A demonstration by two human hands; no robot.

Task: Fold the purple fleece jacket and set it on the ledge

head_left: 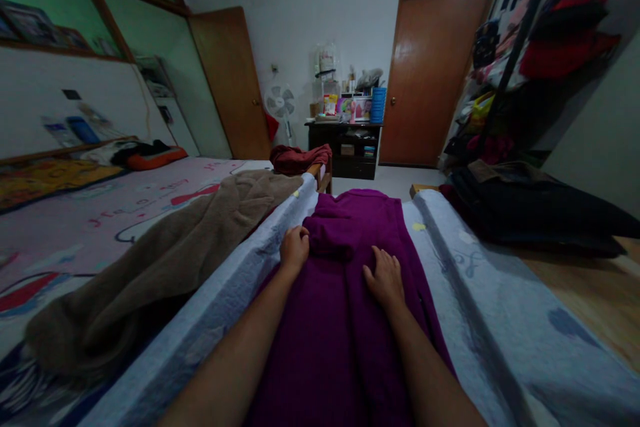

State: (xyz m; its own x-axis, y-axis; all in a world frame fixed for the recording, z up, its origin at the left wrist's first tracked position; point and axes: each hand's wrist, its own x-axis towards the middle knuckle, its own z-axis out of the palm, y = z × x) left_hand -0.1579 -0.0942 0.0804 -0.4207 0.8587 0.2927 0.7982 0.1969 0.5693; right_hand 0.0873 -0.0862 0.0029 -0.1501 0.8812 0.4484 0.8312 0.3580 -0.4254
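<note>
A purple garment [330, 320] lies spread lengthwise in front of me, over a light blue patterned cover [470, 293]. Part of it, seemingly a sleeve, is folded across its upper half. My left hand [295, 248] is at the garment's left edge beside that folded part, its fingers curled and closed on the cloth. Resting flat on the right half is my right hand [385, 275], with the fingers stretched out and slightly apart. The garment's lower end runs out of view between my forearms.
A brown fleecy garment [165, 253] lies to the left, on a bed with a pink printed sheet [135, 203]. Dark folded clothes [535, 207] are stacked at right. A dark red cloth [300, 159] lies beyond, before a black cabinet [345, 150] and a fan [281, 103].
</note>
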